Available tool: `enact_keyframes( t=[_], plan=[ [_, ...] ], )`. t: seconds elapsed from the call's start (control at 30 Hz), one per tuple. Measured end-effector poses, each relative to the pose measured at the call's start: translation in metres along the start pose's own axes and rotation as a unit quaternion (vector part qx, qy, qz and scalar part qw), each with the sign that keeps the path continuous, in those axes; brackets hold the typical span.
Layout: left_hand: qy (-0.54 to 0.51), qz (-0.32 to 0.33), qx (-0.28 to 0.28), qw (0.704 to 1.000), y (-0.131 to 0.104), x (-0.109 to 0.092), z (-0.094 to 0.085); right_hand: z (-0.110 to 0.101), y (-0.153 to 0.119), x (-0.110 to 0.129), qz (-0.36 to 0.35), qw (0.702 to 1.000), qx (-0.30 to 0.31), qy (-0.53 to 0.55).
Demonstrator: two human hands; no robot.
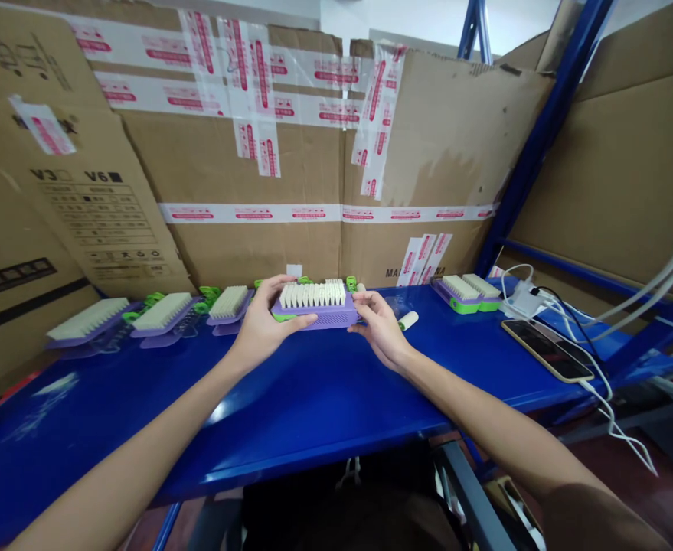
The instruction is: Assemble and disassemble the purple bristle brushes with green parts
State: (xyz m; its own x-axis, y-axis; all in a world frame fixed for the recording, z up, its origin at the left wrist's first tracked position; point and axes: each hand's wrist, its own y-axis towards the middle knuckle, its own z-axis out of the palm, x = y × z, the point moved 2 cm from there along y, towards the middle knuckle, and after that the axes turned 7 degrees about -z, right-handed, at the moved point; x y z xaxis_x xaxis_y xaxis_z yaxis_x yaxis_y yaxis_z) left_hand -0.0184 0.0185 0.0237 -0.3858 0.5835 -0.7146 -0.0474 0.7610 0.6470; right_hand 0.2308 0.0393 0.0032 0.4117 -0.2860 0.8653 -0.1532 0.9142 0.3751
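Observation:
A purple scrub brush (318,316) with rows of white bristles facing up and a green edge is held above the blue table (290,398). My left hand (261,321) is closed round its left end, with the thumb along the near side. At the right end, the thumb and fingers of my right hand (380,327) pinch the brush; what the fingertips press on is partly hidden. Just behind it, a green clip (351,285) shows. A small white cylinder with a green end (408,321) lies to the right of my right hand.
Similar brushes stand to the left, including one (164,312) beside green clips (208,297). More brushes (467,294) sit at the right back. A phone (546,350), a white charger (524,300) and loose cables occupy the right end. Taped cardboard (290,168) walls the back; a blue post (534,145) rises at right.

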Motion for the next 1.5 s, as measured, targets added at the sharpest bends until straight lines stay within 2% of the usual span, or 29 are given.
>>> enact_keyframes(
  t=[0.13, 0.23, 0.33, 0.5, 0.63, 0.77, 0.87, 0.97, 1.1, 1.2, 1.27, 1.4, 1.43, 1.5],
  plan=[
    [0.025, 0.044, -0.029, 0.998, -0.002, -0.003, -0.001, -0.001, -0.001, -0.007, 0.116, 0.992, -0.022, 0.043],
    [0.043, 0.075, -0.024, 0.996, -0.008, -0.011, 0.001, 0.003, -0.004, -0.008, 0.199, 0.978, 0.029, 0.053],
    [0.052, 0.099, -0.025, 0.993, -0.012, -0.019, 0.002, 0.006, -0.007, -0.006, 0.232, 0.97, 0.053, 0.045],
    [0.035, 0.131, -0.033, 0.99, -0.013, -0.03, 0.001, 0.012, -0.013, -0.009, 0.252, 0.964, 0.085, 0.031],
    [0.02, 0.15, 0.011, 0.988, -0.02, -0.035, 0.008, 0.015, -0.02, -0.016, 0.266, 0.953, 0.142, 0.036],
    [0.027, 0.108, 0.067, 0.991, -0.03, -0.027, 0.019, 0.015, -0.024, -0.021, 0.265, 0.951, 0.155, 0.035],
    [0.033, 0.105, 0.048, 0.993, -0.032, -0.022, 0.022, 0.016, -0.024, -0.021, 0.264, 0.953, 0.148, 0.031],
    [0.041, 0.122, -0.008, 0.992, -0.031, -0.023, 0.019, 0.019, -0.022, -0.02, 0.263, 0.951, 0.155, 0.053],
    [0.061, 0.207, -0.095, 0.972, -0.033, -0.032, 0.009, 0.022, -0.022, -0.019, 0.269, 0.946, 0.171, 0.059],
    [0.069, 0.269, -0.132, 0.951, -0.037, -0.035, 0.005, 0.022, -0.022, -0.017, 0.26, 0.947, 0.18, 0.059],
    [0.073, 0.273, -0.116, 0.952, -0.037, -0.035, 0.004, 0.022, -0.022, -0.016, 0.259, 0.946, 0.187, 0.057],
    [0.111, 0.191, 0.002, 0.975, -0.033, -0.031, 0.006, 0.022, -0.025, -0.019, 0.27, 0.945, 0.183, 0.026],
    [0.117, 0.184, 0.004, 0.976, -0.031, -0.031, 0.005, 0.023, -0.025, -0.02, 0.27, 0.946, 0.181, 0.019],
    [0.112, 0.206, -0.043, 0.971, -0.029, -0.032, 0.001, 0.024, -0.026, -0.022, 0.268, 0.945, 0.185, 0.019]
  ],
)
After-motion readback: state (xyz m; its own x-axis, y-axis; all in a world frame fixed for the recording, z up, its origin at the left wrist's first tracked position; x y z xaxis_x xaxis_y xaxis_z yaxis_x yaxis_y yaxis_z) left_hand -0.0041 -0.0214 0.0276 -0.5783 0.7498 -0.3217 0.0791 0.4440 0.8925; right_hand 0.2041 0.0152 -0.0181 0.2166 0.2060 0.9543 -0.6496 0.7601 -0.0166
